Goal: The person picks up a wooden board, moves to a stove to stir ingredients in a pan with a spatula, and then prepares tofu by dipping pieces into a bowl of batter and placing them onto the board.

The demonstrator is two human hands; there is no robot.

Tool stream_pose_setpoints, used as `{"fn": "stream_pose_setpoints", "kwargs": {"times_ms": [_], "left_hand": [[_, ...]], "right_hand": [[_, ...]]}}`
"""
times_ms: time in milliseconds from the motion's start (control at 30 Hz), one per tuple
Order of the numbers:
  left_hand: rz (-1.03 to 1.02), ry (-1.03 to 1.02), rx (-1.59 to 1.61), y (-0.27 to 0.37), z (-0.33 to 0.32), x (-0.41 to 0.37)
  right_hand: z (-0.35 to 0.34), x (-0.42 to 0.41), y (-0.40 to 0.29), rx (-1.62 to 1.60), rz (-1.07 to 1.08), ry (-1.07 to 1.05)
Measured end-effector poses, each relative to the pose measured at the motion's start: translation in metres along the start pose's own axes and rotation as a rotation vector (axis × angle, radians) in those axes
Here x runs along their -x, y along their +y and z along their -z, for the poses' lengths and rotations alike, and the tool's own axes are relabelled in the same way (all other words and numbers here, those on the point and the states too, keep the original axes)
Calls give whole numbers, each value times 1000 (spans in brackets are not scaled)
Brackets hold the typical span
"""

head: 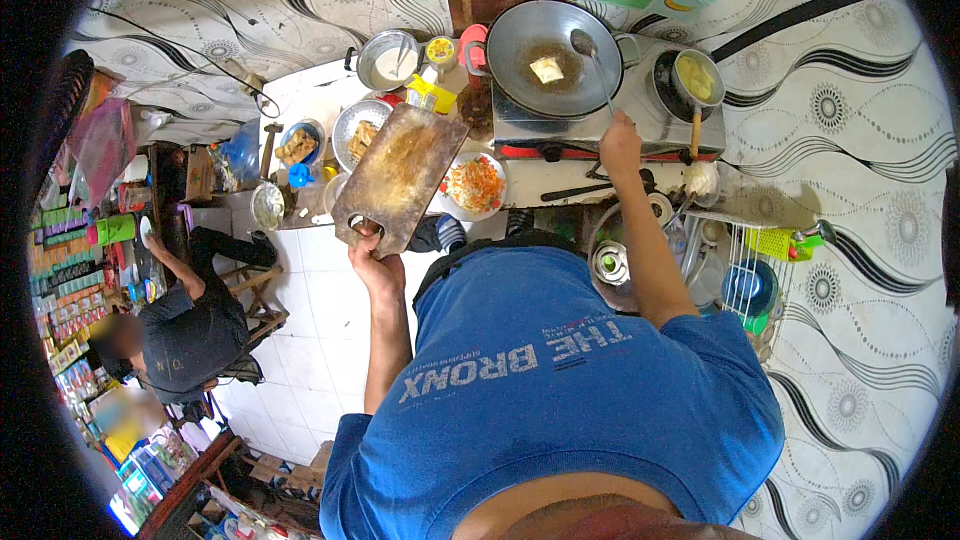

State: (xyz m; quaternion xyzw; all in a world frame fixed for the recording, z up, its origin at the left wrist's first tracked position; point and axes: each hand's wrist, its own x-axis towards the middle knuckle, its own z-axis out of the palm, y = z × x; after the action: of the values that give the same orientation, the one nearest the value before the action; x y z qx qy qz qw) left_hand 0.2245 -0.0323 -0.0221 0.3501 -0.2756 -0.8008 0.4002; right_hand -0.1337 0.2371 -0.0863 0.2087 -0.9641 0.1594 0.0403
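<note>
My left hand (377, 270) grips a worn wooden cutting board (405, 172) by its handle hole and holds it tilted over the counter's front edge. In my right hand (621, 146) is the handle of a metal cooking ladle (583, 43), its head inside a large wok (517, 30). One pale, square piece of food (547, 70) lies in the brown oil (559, 52) at the bottom of the wok, left of the ladle. The wok rests on a gas stove (517, 133); whether a flame burns is hidden.
A plate of shredded vegetables (474, 186) stands beside the board. Left are a colander with fried pieces (361, 136), a bowl of fried food (300, 146) and a pot of white batter (390, 60). A small saucepan (699, 79) sits right. Another person (187, 322) sits at far left.
</note>
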Motion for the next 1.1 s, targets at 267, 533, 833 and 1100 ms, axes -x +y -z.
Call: {"fn": "stream_pose_setpoints", "kwargs": {"times_ms": [267,533,833,1100], "left_hand": [[67,-98,-31,29,8,-12],[261,-268,-110,46,45,-17],[488,-87,-317,20,103,66],[597,-182,-400,-57,225,94]], "right_hand": [[-19,23,-41,-71,-45,-75],[22,98,-92,-76,132,228],[-86,117,-47,302,163,-313],[-155,57,10,336,530,36]]}}
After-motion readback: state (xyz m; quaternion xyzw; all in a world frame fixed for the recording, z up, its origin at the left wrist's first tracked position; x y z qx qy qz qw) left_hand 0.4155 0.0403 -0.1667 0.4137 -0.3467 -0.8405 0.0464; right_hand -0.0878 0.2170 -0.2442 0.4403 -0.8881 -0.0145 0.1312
